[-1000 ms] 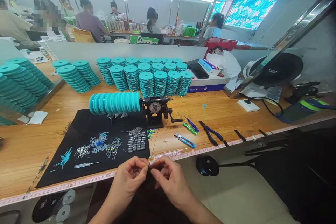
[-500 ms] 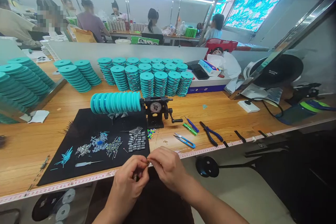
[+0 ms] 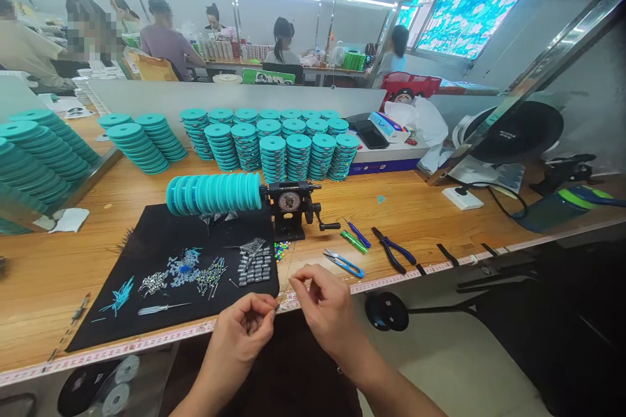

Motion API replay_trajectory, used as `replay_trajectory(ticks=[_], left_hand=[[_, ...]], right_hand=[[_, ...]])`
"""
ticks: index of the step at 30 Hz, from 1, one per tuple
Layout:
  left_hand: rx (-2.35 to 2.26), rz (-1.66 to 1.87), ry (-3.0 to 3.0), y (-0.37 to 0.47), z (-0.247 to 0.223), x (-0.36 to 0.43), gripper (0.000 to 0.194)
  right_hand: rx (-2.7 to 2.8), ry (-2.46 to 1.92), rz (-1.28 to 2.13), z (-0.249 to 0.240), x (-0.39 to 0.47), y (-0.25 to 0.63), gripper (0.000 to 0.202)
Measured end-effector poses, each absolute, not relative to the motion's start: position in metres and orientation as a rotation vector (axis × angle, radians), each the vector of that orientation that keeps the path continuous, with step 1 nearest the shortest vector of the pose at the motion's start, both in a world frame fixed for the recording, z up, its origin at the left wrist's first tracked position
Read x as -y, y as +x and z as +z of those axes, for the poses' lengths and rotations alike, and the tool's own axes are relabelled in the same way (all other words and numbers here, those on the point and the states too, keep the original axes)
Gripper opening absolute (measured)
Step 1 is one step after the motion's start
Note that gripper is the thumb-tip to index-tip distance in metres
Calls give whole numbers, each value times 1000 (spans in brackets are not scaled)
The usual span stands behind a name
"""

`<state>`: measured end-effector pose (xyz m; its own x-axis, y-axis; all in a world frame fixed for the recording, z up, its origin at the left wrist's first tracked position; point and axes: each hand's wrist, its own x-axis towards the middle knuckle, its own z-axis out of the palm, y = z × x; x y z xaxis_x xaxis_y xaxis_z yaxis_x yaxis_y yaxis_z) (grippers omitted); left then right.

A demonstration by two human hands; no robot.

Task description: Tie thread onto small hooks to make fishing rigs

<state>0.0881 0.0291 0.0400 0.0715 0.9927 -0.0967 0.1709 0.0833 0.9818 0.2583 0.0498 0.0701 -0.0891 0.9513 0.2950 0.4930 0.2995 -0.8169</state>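
Near the table's front edge, my left hand (image 3: 247,329) is closed, thumb against curled fingers, pinching a small dark bit too tiny to make out. My right hand (image 3: 325,309) is a little to its right and higher, thumb and fingertip pressed together on a thin line (image 3: 285,292) that runs between both hands. Beyond my left hand lies a black mat (image 3: 161,234) holding grey sinkers (image 3: 254,267), pins with coloured heads (image 3: 211,275), small silvery pieces (image 3: 154,281), clear pieces (image 3: 178,268), turquoise sleeves (image 3: 120,296) and a small screwdriver (image 3: 161,308).
A black hand-cranked winder (image 3: 289,205) carries a row of turquoise spools (image 3: 215,193). Stacked spools (image 3: 298,153) stand behind it. Blue snips (image 3: 345,262), a green tube (image 3: 353,241) and pliers (image 3: 391,251) lie to the right. Ruler tape (image 3: 171,333) lines the front edge. People sit in the background.
My right hand has moved away from my left, to the right and slightly up, and a stretch of thin line now shows between them. My left hand has barely moved.
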Motion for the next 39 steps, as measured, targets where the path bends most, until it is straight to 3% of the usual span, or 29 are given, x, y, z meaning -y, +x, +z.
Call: replay_trajectory(ticks=[2,6,8,10,14,17,24,28,39], left_hand=[[-1272,1036,1153,88,43,-32,18],[-1222,1042,1040,90,51,-34,22],[-1219,1043,1030,91,53,-33,22],[-1223,1061,1043,91,52,-32,21],[-1219,1102,1140,90,45,-29,13],[-1257,1072,1310,89,40,-27,8],[-1281,1033,1411,84,43,-30,11],[-1194,998,1243,78,40,-35,24],[-1174,870,1033,83,47,-46,34]], right_hand=[[1586,-1384,791,65,-38,261,20],[1315,-1306,1425,42,-23,253,20],[1271,-1230,1565,35,-19,248,21],[1449,-1241,1381,36,-16,246,13],[1926,-1132,658,45,-16,253,15],[2109,-996,431,50,-31,259,20],[2138,-980,661,49,-68,259,14],[2039,-988,790,46,-67,255,13],[2050,-876,693,42,-67,255,15]])
